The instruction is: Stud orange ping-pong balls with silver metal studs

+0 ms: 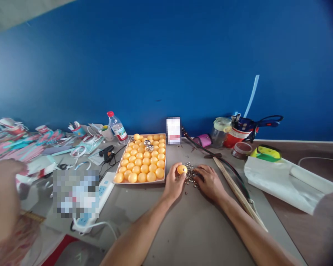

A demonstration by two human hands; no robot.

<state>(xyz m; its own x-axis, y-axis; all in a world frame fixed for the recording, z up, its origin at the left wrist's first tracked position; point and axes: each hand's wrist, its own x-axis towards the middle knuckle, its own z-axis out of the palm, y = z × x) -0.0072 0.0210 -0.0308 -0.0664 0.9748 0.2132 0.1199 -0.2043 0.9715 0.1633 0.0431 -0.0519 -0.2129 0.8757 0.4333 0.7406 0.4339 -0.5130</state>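
An orange table tennis ball (182,169) is pinched between the thumb and fingers of my left hand (174,183). A small dark shiny spot shows on the side of the ball. Just right of it, a pile of small shiny silver pieces (189,178) lies on the grey table; their exact kind is too small to tell. My right hand (210,180) rests at the pile's right edge, thumb and index finger apart, fingertips among the pieces. To the left is a shallow box (140,182) filled with orange balls (144,169), with a few silver-covered balls (150,147) on top.
A phone-like screen (173,130) stands behind the pile. Wooden strips (240,192) and a dark cable lie to the right, near white sheeting (283,181). On the left are a power strip (107,188), a glue gun (107,153), a bottle (118,128) and another person's blurred arm (4,195).
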